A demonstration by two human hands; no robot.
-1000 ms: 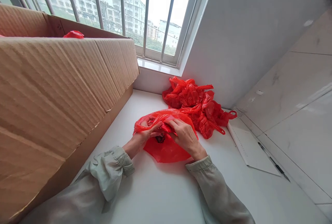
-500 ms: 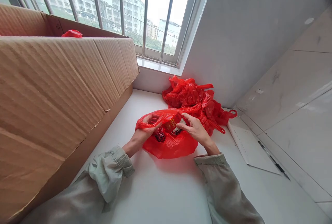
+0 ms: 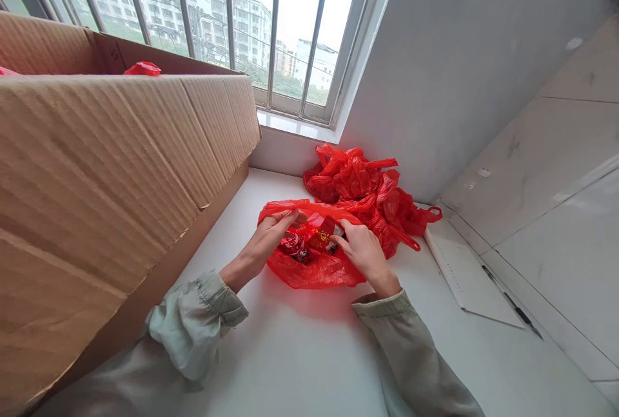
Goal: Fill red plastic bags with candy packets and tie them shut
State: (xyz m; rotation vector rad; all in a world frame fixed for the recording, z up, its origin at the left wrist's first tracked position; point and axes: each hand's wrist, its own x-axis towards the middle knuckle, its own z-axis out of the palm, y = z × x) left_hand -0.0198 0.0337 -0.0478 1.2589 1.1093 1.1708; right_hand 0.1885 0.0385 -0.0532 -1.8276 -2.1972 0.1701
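A red plastic bag [image 3: 314,269] lies on the white counter [image 3: 300,352] in front of me, with small red and dark wrapped items [image 3: 309,243] showing at its mouth. My left hand [image 3: 264,243] pinches the bag's upper left rim. My right hand [image 3: 362,251] grips the right side of the opening. Both hands hold the mouth apart. Just behind them lies a heap of crumpled red bags [image 3: 367,194].
A large cardboard box [image 3: 106,172] fills the left side, with red plastic [image 3: 142,69] peeking over its top. A barred window [image 3: 271,37] is behind. A white sheet [image 3: 464,275] and a pen [image 3: 512,304] lie at the right by the tiled wall.
The bag's mouth has been pulled wider and its contents now show. My right hand moved from on top of the bag to its right rim.
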